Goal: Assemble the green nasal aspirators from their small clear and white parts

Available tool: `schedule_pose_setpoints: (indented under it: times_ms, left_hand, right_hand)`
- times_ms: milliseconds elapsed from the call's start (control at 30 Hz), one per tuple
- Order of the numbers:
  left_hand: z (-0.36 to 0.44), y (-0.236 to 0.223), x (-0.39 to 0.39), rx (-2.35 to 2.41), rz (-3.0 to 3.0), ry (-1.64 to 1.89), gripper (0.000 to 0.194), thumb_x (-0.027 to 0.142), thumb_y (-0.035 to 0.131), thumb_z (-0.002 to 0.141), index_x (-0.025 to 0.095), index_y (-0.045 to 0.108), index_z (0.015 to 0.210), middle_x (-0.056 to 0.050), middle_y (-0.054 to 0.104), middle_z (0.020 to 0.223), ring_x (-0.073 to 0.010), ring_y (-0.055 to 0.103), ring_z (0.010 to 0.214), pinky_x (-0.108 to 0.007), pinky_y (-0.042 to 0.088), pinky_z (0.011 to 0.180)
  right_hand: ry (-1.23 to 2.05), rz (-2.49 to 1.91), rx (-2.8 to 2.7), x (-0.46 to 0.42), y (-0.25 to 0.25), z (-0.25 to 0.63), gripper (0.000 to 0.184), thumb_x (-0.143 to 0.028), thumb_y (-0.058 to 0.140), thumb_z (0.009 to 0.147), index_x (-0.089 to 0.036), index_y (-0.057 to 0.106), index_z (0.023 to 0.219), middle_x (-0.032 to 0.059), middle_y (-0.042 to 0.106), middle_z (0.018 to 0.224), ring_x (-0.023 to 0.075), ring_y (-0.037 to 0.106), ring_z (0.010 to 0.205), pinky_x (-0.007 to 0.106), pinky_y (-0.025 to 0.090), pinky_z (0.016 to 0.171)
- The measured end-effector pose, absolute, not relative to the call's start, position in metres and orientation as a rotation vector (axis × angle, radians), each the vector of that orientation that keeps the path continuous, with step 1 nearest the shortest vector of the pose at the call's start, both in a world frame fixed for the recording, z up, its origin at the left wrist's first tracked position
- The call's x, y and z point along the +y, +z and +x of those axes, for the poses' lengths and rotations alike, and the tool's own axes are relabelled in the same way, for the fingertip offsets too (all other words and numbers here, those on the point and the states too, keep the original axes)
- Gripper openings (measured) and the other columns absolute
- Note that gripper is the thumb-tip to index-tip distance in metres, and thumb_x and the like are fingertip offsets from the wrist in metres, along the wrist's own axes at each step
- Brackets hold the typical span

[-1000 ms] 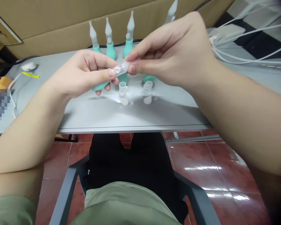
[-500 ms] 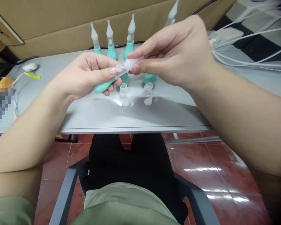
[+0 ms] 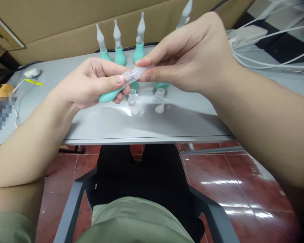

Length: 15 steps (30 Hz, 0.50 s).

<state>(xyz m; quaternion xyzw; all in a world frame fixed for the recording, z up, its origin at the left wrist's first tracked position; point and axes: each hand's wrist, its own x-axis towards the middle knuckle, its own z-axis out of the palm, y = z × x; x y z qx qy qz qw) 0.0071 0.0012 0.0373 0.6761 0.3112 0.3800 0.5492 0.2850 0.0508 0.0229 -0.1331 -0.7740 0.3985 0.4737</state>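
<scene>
My left hand [image 3: 91, 82] is wrapped round a teal rubber bulb [image 3: 108, 96], thumb pressed near its clear neck. My right hand [image 3: 190, 55] pinches a translucent plastic nozzle tip [image 3: 138, 72] that meets the bulb's neck between both hands, above the grey table [image 3: 167, 125]. Below the hands, small clear plastic connectors [image 3: 133, 98] and another clear piece [image 3: 160, 94] lie on the table. Three finished teal bulbs with translucent tips [image 3: 119, 44] stand upright in a row behind, and a fourth tip [image 3: 184, 15] shows behind my right hand.
A brown cardboard box [image 3: 66, 23] stands along the back of the table. White cables [image 3: 268, 57] run across the right side. A white plug with a yellow tag [image 3: 31, 72] lies at the left. Red floor tiles and a grey chair frame [image 3: 71, 202] are below.
Both hands have stayed together over the table; the nozzle tip tilted slightly and shifted a little between the fingers. The view moved a bit.
</scene>
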Motion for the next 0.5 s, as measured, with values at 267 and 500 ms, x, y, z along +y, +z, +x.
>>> schedule_pose_setpoints:
  times_ms: [267,500]
  left_hand:
    - [0.0031,0.0400,0.0036,0.750,1.609,0.850,0.025,0.036,0.119,0.093,0.021,0.099,0.091,-0.002,0.084,0.085,-0.0140,0.078,0.066,-0.027,0.070,0.068]
    - [0.0073,0.0387,0.0018,0.685,1.547,0.869,0.030,0.041,0.125,0.090,0.020,0.103,0.095,-0.006,0.089,0.089,-0.0125,0.075,0.065,-0.027,0.068,0.068]
  right_hand:
    - [1.008,-0.386,-1.850,0.0405,0.0243,0.2819,0.021,-0.029,0.117,0.088,-0.041,0.103,0.096,-0.0065,0.098,0.105,0.0252,0.097,0.105,0.033,0.085,0.098]
    - [1.022,-0.312,-1.869,0.0421,0.0298,0.2828,0.016,-0.029,0.115,0.094,-0.037,0.105,0.102,-0.0033,0.098,0.106,0.0210,0.095,0.103,0.027,0.080,0.095]
